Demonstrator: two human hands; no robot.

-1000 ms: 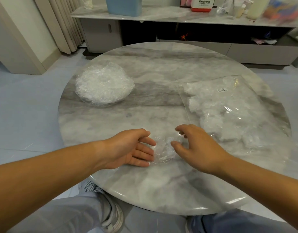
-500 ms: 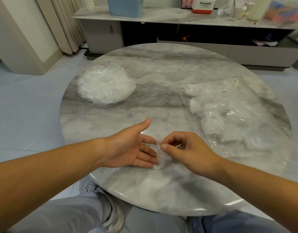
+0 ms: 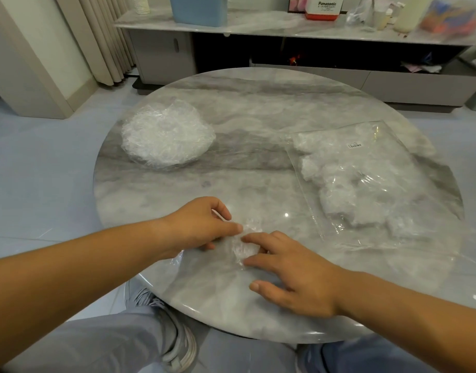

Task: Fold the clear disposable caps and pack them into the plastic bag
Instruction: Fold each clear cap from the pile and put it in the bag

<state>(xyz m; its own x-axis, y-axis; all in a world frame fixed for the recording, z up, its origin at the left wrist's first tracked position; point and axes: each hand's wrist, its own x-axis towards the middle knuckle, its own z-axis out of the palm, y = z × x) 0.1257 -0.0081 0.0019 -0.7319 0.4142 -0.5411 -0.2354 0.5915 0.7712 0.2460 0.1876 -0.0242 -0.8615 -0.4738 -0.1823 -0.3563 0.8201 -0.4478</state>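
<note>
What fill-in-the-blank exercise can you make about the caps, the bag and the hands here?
1. The pile of unfolded caps lies on the ___ side of the table.
2. The plastic bag, with caps inside, lies on its ___ side.
3. The left hand and the right hand both touch the small cap, which lies ___ them.
Missing words: left; right; between.

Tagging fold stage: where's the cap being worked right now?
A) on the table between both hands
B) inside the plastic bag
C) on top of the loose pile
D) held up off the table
A: the cap lies on the table, the left hand pinching it and the right hand pressing it with straight fingers.
</note>
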